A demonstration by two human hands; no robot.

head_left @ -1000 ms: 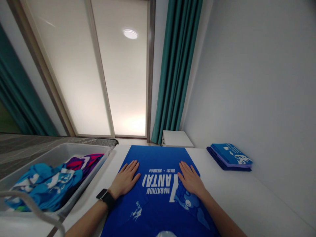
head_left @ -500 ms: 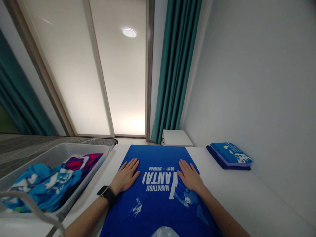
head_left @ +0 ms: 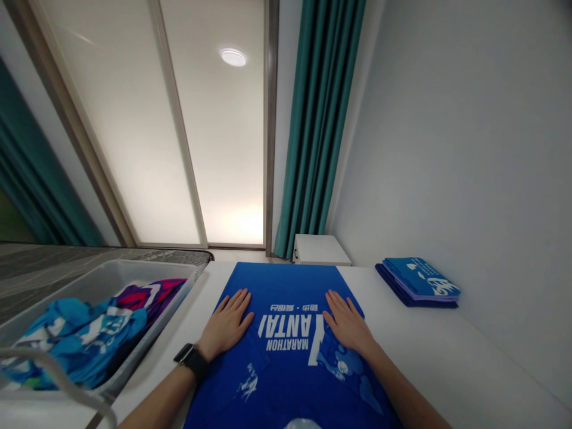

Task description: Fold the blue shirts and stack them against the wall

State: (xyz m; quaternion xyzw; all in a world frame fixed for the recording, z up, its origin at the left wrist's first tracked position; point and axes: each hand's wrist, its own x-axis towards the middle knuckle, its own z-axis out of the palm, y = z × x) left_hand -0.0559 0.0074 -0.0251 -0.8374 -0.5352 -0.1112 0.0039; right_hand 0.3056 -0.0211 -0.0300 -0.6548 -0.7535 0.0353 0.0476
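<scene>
A blue T-shirt (head_left: 286, 375) lies spread on the white table in front of me, its white "MARATHON" lettering upside down from my side. My left hand (head_left: 227, 322) rests flat on the shirt's left part, fingers stretched out, with a black watch on the wrist. On the right part, beside the lettering, my right hand (head_left: 346, 322) also lies flat with straight fingers. Neither hand grips the cloth. The shirt's near end runs out of the bottom of the view.
At the left stands a clear plastic bin (head_left: 156, 339) with crumpled clothes (head_left: 75, 339) inside. Folded clothes (head_left: 420, 283) are stacked on the table (head_left: 451, 363) near the right wall. A white cabinet (head_left: 319, 250) stands beyond the table. A grey curved bar (head_left: 58, 372) crosses the lower left.
The shirt's lettering sits slightly nearer to me and a little to the right. Both hands stay flat on the cloth, almost unmoved.
</scene>
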